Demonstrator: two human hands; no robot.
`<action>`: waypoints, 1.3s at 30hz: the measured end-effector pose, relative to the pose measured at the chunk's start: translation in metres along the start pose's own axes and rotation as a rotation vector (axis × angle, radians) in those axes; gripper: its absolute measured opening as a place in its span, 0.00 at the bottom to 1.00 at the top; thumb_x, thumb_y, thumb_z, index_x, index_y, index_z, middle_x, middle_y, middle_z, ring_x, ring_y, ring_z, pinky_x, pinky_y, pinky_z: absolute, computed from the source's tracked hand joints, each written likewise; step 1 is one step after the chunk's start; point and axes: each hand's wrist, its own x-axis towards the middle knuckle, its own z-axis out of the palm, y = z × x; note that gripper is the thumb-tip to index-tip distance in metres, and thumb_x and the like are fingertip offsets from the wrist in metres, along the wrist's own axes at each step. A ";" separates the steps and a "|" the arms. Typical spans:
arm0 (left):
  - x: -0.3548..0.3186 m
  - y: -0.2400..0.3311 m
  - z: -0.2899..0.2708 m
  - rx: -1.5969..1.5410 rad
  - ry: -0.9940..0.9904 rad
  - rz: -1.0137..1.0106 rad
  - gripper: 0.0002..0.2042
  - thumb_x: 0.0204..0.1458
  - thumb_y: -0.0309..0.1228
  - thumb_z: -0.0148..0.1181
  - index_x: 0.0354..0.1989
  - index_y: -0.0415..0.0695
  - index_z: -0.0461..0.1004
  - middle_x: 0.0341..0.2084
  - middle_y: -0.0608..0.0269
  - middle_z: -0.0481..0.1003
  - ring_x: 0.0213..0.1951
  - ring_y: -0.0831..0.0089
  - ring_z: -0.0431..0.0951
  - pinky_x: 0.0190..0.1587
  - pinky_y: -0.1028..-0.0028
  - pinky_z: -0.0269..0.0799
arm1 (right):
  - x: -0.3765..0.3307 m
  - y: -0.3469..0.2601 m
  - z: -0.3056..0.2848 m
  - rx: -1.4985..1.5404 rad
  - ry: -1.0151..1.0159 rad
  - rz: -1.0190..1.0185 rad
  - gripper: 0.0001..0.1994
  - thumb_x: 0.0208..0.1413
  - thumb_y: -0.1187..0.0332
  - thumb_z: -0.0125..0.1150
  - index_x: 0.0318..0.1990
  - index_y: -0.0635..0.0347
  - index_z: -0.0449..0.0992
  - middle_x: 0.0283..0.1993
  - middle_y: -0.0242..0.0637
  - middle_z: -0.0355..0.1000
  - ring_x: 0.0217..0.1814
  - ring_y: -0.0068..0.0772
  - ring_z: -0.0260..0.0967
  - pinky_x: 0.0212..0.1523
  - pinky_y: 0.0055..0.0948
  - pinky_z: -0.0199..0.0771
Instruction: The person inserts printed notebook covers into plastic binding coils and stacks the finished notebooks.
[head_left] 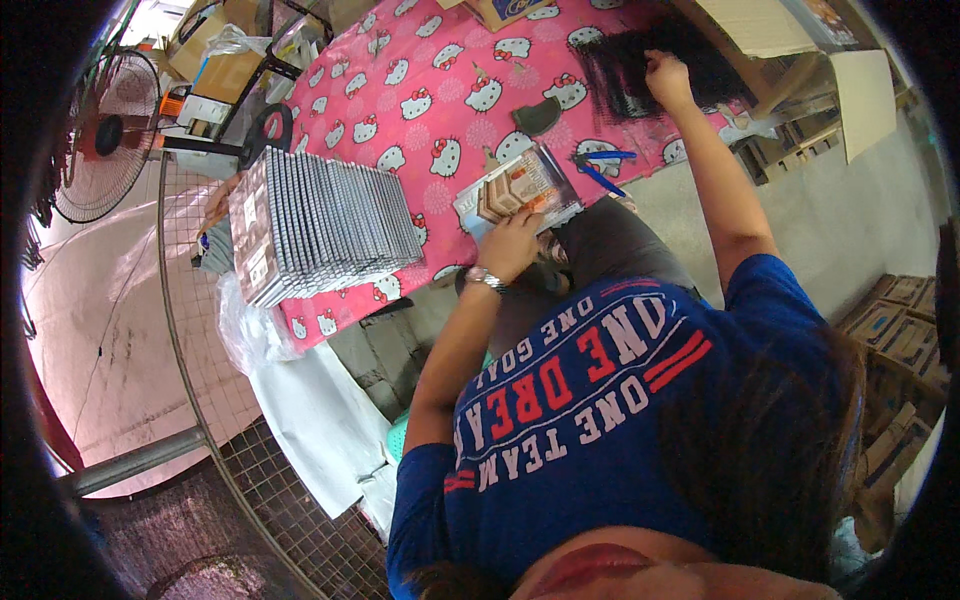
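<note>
My left hand [512, 245] rests over the near edge of a booklet [518, 190] with a building pictured on its glossy cover, its fingers holding it at the front of the table. The thumb is mostly hidden. Farther off to the right, my right hand [667, 80] is at a spread of thin black strands [625, 75], its fingers pinched together. Whatever lies between those fingertips is too small to make out. Blue-handled pliers [605, 165] lie just right of the booklet. A dark curved piece [537, 117] sits beyond it.
A tall stack of similar booklets [335, 225] stands at the table's left end. The table wears a pink patterned cloth [400, 65]. Behind the stack is a standing fan [108, 135]. Open cardboard boxes [770, 30] crowd the far right; more cartons [895, 330] are piled at right.
</note>
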 end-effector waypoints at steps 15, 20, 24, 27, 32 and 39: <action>0.039 0.007 -0.054 0.181 0.525 -0.192 0.15 0.44 0.29 0.56 0.42 0.44 0.73 0.34 0.58 0.76 0.44 0.59 0.72 0.61 0.52 0.53 | -0.006 -0.036 -0.024 0.465 -0.149 0.192 0.20 0.48 0.72 0.52 0.50 0.57 0.76 0.44 0.41 0.76 0.48 0.36 0.73 0.50 0.32 0.70; 0.051 -0.001 -0.057 0.072 0.553 -0.161 0.13 0.46 0.37 0.60 0.37 0.44 0.76 0.32 0.59 0.76 0.43 0.60 0.73 0.62 0.52 0.52 | -0.056 -0.140 -0.060 1.031 -0.650 0.299 0.19 0.57 0.63 0.54 0.56 0.55 0.72 0.53 0.35 0.73 0.55 0.29 0.67 0.55 0.32 0.66; 0.057 0.003 -0.060 0.111 0.579 -0.175 0.15 0.47 0.42 0.62 0.33 0.43 0.77 0.30 0.60 0.76 0.40 0.61 0.74 0.61 0.54 0.52 | -0.102 -0.160 -0.047 0.922 -0.736 0.064 0.19 0.58 0.62 0.55 0.55 0.56 0.73 0.48 0.42 0.73 0.53 0.38 0.69 0.54 0.36 0.67; 0.055 0.007 -0.058 0.118 0.578 -0.223 0.15 0.46 0.43 0.62 0.32 0.42 0.76 0.29 0.60 0.76 0.40 0.61 0.74 0.61 0.55 0.53 | -0.103 -0.174 -0.055 0.812 -0.608 -0.194 0.17 0.58 0.63 0.56 0.53 0.57 0.74 0.45 0.44 0.73 0.52 0.44 0.69 0.53 0.36 0.68; 0.057 0.005 -0.054 0.110 0.596 -0.185 0.14 0.47 0.41 0.62 0.31 0.42 0.76 0.29 0.59 0.76 0.39 0.60 0.74 0.59 0.56 0.56 | -0.099 -0.189 -0.065 0.746 -0.509 -0.291 0.13 0.54 0.65 0.58 0.47 0.52 0.78 0.42 0.38 0.72 0.49 0.41 0.68 0.49 0.42 0.64; 0.049 -0.012 -0.059 -0.034 0.539 -0.067 0.14 0.50 0.41 0.62 0.33 0.41 0.76 0.30 0.59 0.76 0.38 0.59 0.73 0.49 0.61 0.61 | -0.092 -0.209 -0.070 0.498 -0.442 -0.362 0.11 0.52 0.66 0.62 0.44 0.48 0.80 0.40 0.34 0.70 0.48 0.36 0.66 0.49 0.41 0.59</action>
